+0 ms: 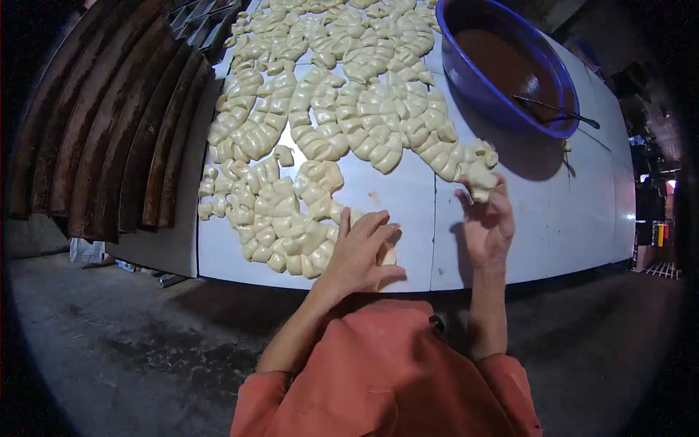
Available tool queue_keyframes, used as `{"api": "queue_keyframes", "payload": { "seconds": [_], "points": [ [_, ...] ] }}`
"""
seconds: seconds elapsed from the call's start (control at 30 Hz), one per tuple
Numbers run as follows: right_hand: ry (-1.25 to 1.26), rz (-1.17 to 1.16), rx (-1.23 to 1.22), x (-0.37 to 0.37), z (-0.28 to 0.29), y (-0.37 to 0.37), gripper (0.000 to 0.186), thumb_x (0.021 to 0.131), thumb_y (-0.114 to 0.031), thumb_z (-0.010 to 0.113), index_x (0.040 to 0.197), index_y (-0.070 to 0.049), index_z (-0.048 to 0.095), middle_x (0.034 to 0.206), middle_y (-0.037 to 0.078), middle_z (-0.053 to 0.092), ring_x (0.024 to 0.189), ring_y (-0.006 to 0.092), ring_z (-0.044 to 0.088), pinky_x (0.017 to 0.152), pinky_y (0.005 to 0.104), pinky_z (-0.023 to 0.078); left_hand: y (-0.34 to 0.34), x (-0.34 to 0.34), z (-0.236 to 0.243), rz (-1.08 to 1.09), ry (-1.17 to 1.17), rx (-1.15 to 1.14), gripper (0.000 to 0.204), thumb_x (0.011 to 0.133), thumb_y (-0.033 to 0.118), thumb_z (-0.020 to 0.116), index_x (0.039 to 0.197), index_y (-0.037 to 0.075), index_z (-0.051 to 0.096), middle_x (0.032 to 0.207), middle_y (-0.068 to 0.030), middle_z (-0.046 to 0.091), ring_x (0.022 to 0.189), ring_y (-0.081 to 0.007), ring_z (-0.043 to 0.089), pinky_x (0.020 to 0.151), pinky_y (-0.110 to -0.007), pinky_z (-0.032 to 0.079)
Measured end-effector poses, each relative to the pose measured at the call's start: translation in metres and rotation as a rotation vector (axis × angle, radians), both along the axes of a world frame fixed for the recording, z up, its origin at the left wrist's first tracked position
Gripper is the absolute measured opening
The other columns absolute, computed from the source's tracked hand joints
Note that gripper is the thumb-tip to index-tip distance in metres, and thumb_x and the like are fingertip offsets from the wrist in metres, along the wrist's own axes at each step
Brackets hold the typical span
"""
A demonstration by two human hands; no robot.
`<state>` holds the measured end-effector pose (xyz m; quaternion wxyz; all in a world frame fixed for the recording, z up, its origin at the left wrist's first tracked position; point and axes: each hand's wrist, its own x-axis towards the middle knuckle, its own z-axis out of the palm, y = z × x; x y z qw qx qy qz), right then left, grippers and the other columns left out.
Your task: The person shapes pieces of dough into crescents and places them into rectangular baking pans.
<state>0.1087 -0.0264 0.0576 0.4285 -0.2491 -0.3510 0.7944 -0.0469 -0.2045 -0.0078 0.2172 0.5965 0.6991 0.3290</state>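
Note:
Pale, glossy dough pieces (371, 109) lie packed in long curving rows over the white table. At the near edge, my left hand (357, 251) curls over a small dough piece (389, 253), its thumb on the near side and its fingers on the far side. The palm hides most of that piece. My right hand (488, 226), raised further right, pinches a soft dough lump (480, 178) between thumb and fingers. This lump touches or overlaps the end of a dough row; I cannot tell whether it is joined to it.
A large blue-purple basin (449, 54) with brown contents stands at the far right. A thin dark-handled tool (557, 109) rests across its rim. Long, rusty curved trays or moulds (109, 138) are lined up at the left. The white tabletop (539, 226) extends to the right.

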Motion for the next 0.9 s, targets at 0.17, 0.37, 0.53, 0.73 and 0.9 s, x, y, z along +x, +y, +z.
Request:
{"api": "queue_keyframes", "payload": {
  "seconds": [0.17,0.37,0.53,0.73,0.9],
  "points": [
    [-0.028,0.088,-0.125,-0.022,-0.035,-0.035,0.026,0.097,-0.024,0.057,0.114,-0.003,0.055,0.116,0.007,0.059,0.112,0.0200,0.055,0.094,0.0342,0.044,0.033,0.012,0.035,0.201,-0.062,0.149,0.062,0.080,0.041,0.080,0.124,0.003,0.062,0.120,-0.0148,0.065,0.117,-0.0282,0.059,0.112,-0.056,0.030],
    [-0.611,0.072,0.419,-0.030,-0.049,-0.037,0.030,0.088,-0.015,0.072,0.109,-0.005,0.053,0.119,0.007,0.051,0.106,0.0148,0.052,0.091,0.0304,0.045,0.039,-0.001,0.025,0.275,-1.133,0.029,0.026,0.094,0.017,0.069,0.111,-0.003,0.069,0.096,-0.0051,0.070,0.086,-0.0078,0.062,0.076,-0.026,0.050],
    [-0.509,0.399,0.531,-0.030,-0.035,-0.014,0.080,0.082,-0.013,0.078,0.150,-0.002,0.036,0.141,0.011,0.048,0.119,0.0176,0.052,0.097,0.0327,0.045,0.039,-0.030,0.038,0.006,-0.533,-0.091,0.032,0.087,0.020,0.074,0.112,0.000,0.070,0.096,-0.0135,0.073,0.082,-0.0161,0.069,0.070,-0.031,0.054],
    [-0.617,0.605,0.151,-0.024,-0.021,-0.005,0.026,0.092,-0.015,0.066,0.114,0.001,0.067,0.093,0.006,0.069,0.076,0.0105,0.064,0.068,0.0241,0.052,0.042,-0.037,0.042,0.131,-0.620,-0.236,0.032,0.086,0.027,0.075,0.100,-0.002,0.072,0.078,-0.0083,0.070,0.067,-0.0135,0.063,0.060,-0.028,0.049],
    [-0.450,0.470,-0.140,-0.028,-0.032,-0.011,0.020,0.093,-0.014,0.066,0.108,-0.003,0.060,0.087,0.004,0.067,0.062,0.0055,0.060,0.051,0.0185,0.048,0.044,-0.036,0.028,0.193,-0.845,-0.166,0.041,0.086,0.033,0.075,0.105,-0.003,0.070,0.080,-0.0074,0.071,0.070,-0.0095,0.063,0.059,-0.028,0.049]
  ]
}}
